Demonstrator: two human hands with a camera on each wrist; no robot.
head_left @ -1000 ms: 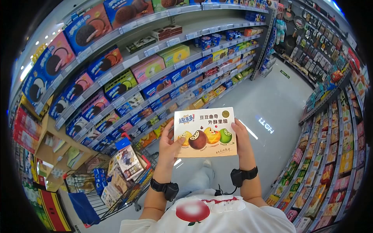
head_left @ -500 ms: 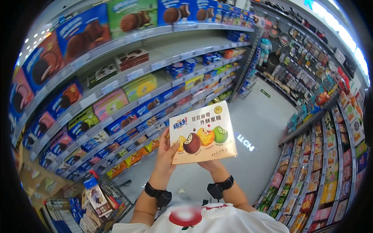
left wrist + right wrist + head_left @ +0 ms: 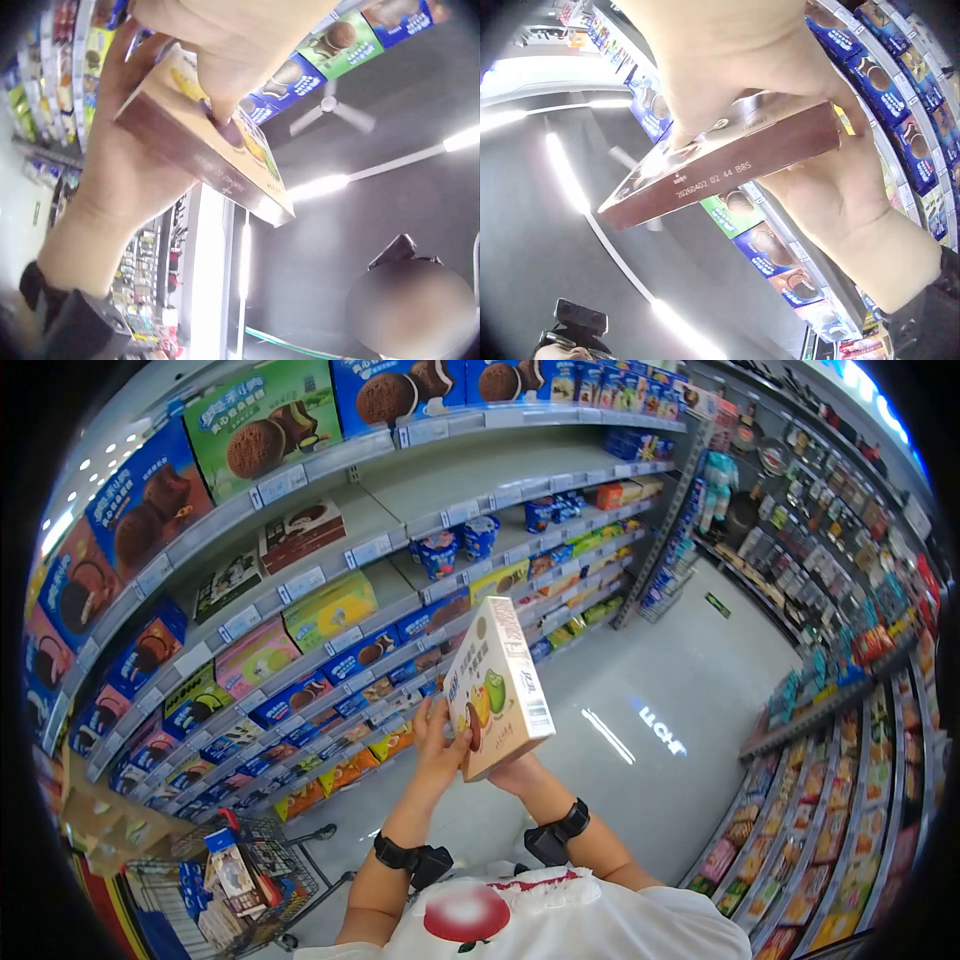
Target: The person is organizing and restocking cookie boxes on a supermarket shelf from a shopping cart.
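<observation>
Between my hands is a cream cookie box (image 3: 485, 705), tilted, its fruit-pictured front turned to the left and a narrow white side with a barcode facing me. My left hand (image 3: 436, 748) grips its lower left part, thumb pressed on the front. Partly hidden behind the lower edge, my right hand (image 3: 518, 772) holds the box from beneath. In the left wrist view, the thumb lies on the printed face of the box (image 3: 217, 166). A printed date runs along the box's brown edge (image 3: 720, 174) in the right wrist view.
Shelves of blue, green and pink biscuit boxes (image 3: 265, 435) rise ahead and to the left. A shopping cart (image 3: 300, 870) with several packages stands at lower left. Another packed snack shelf (image 3: 790, 830) lines the right, with grey aisle floor (image 3: 660, 660) between.
The box has turned from facing me squarely to showing its narrow side. My right hand has left its right edge and moved under and behind it. The left hand keeps its grip.
</observation>
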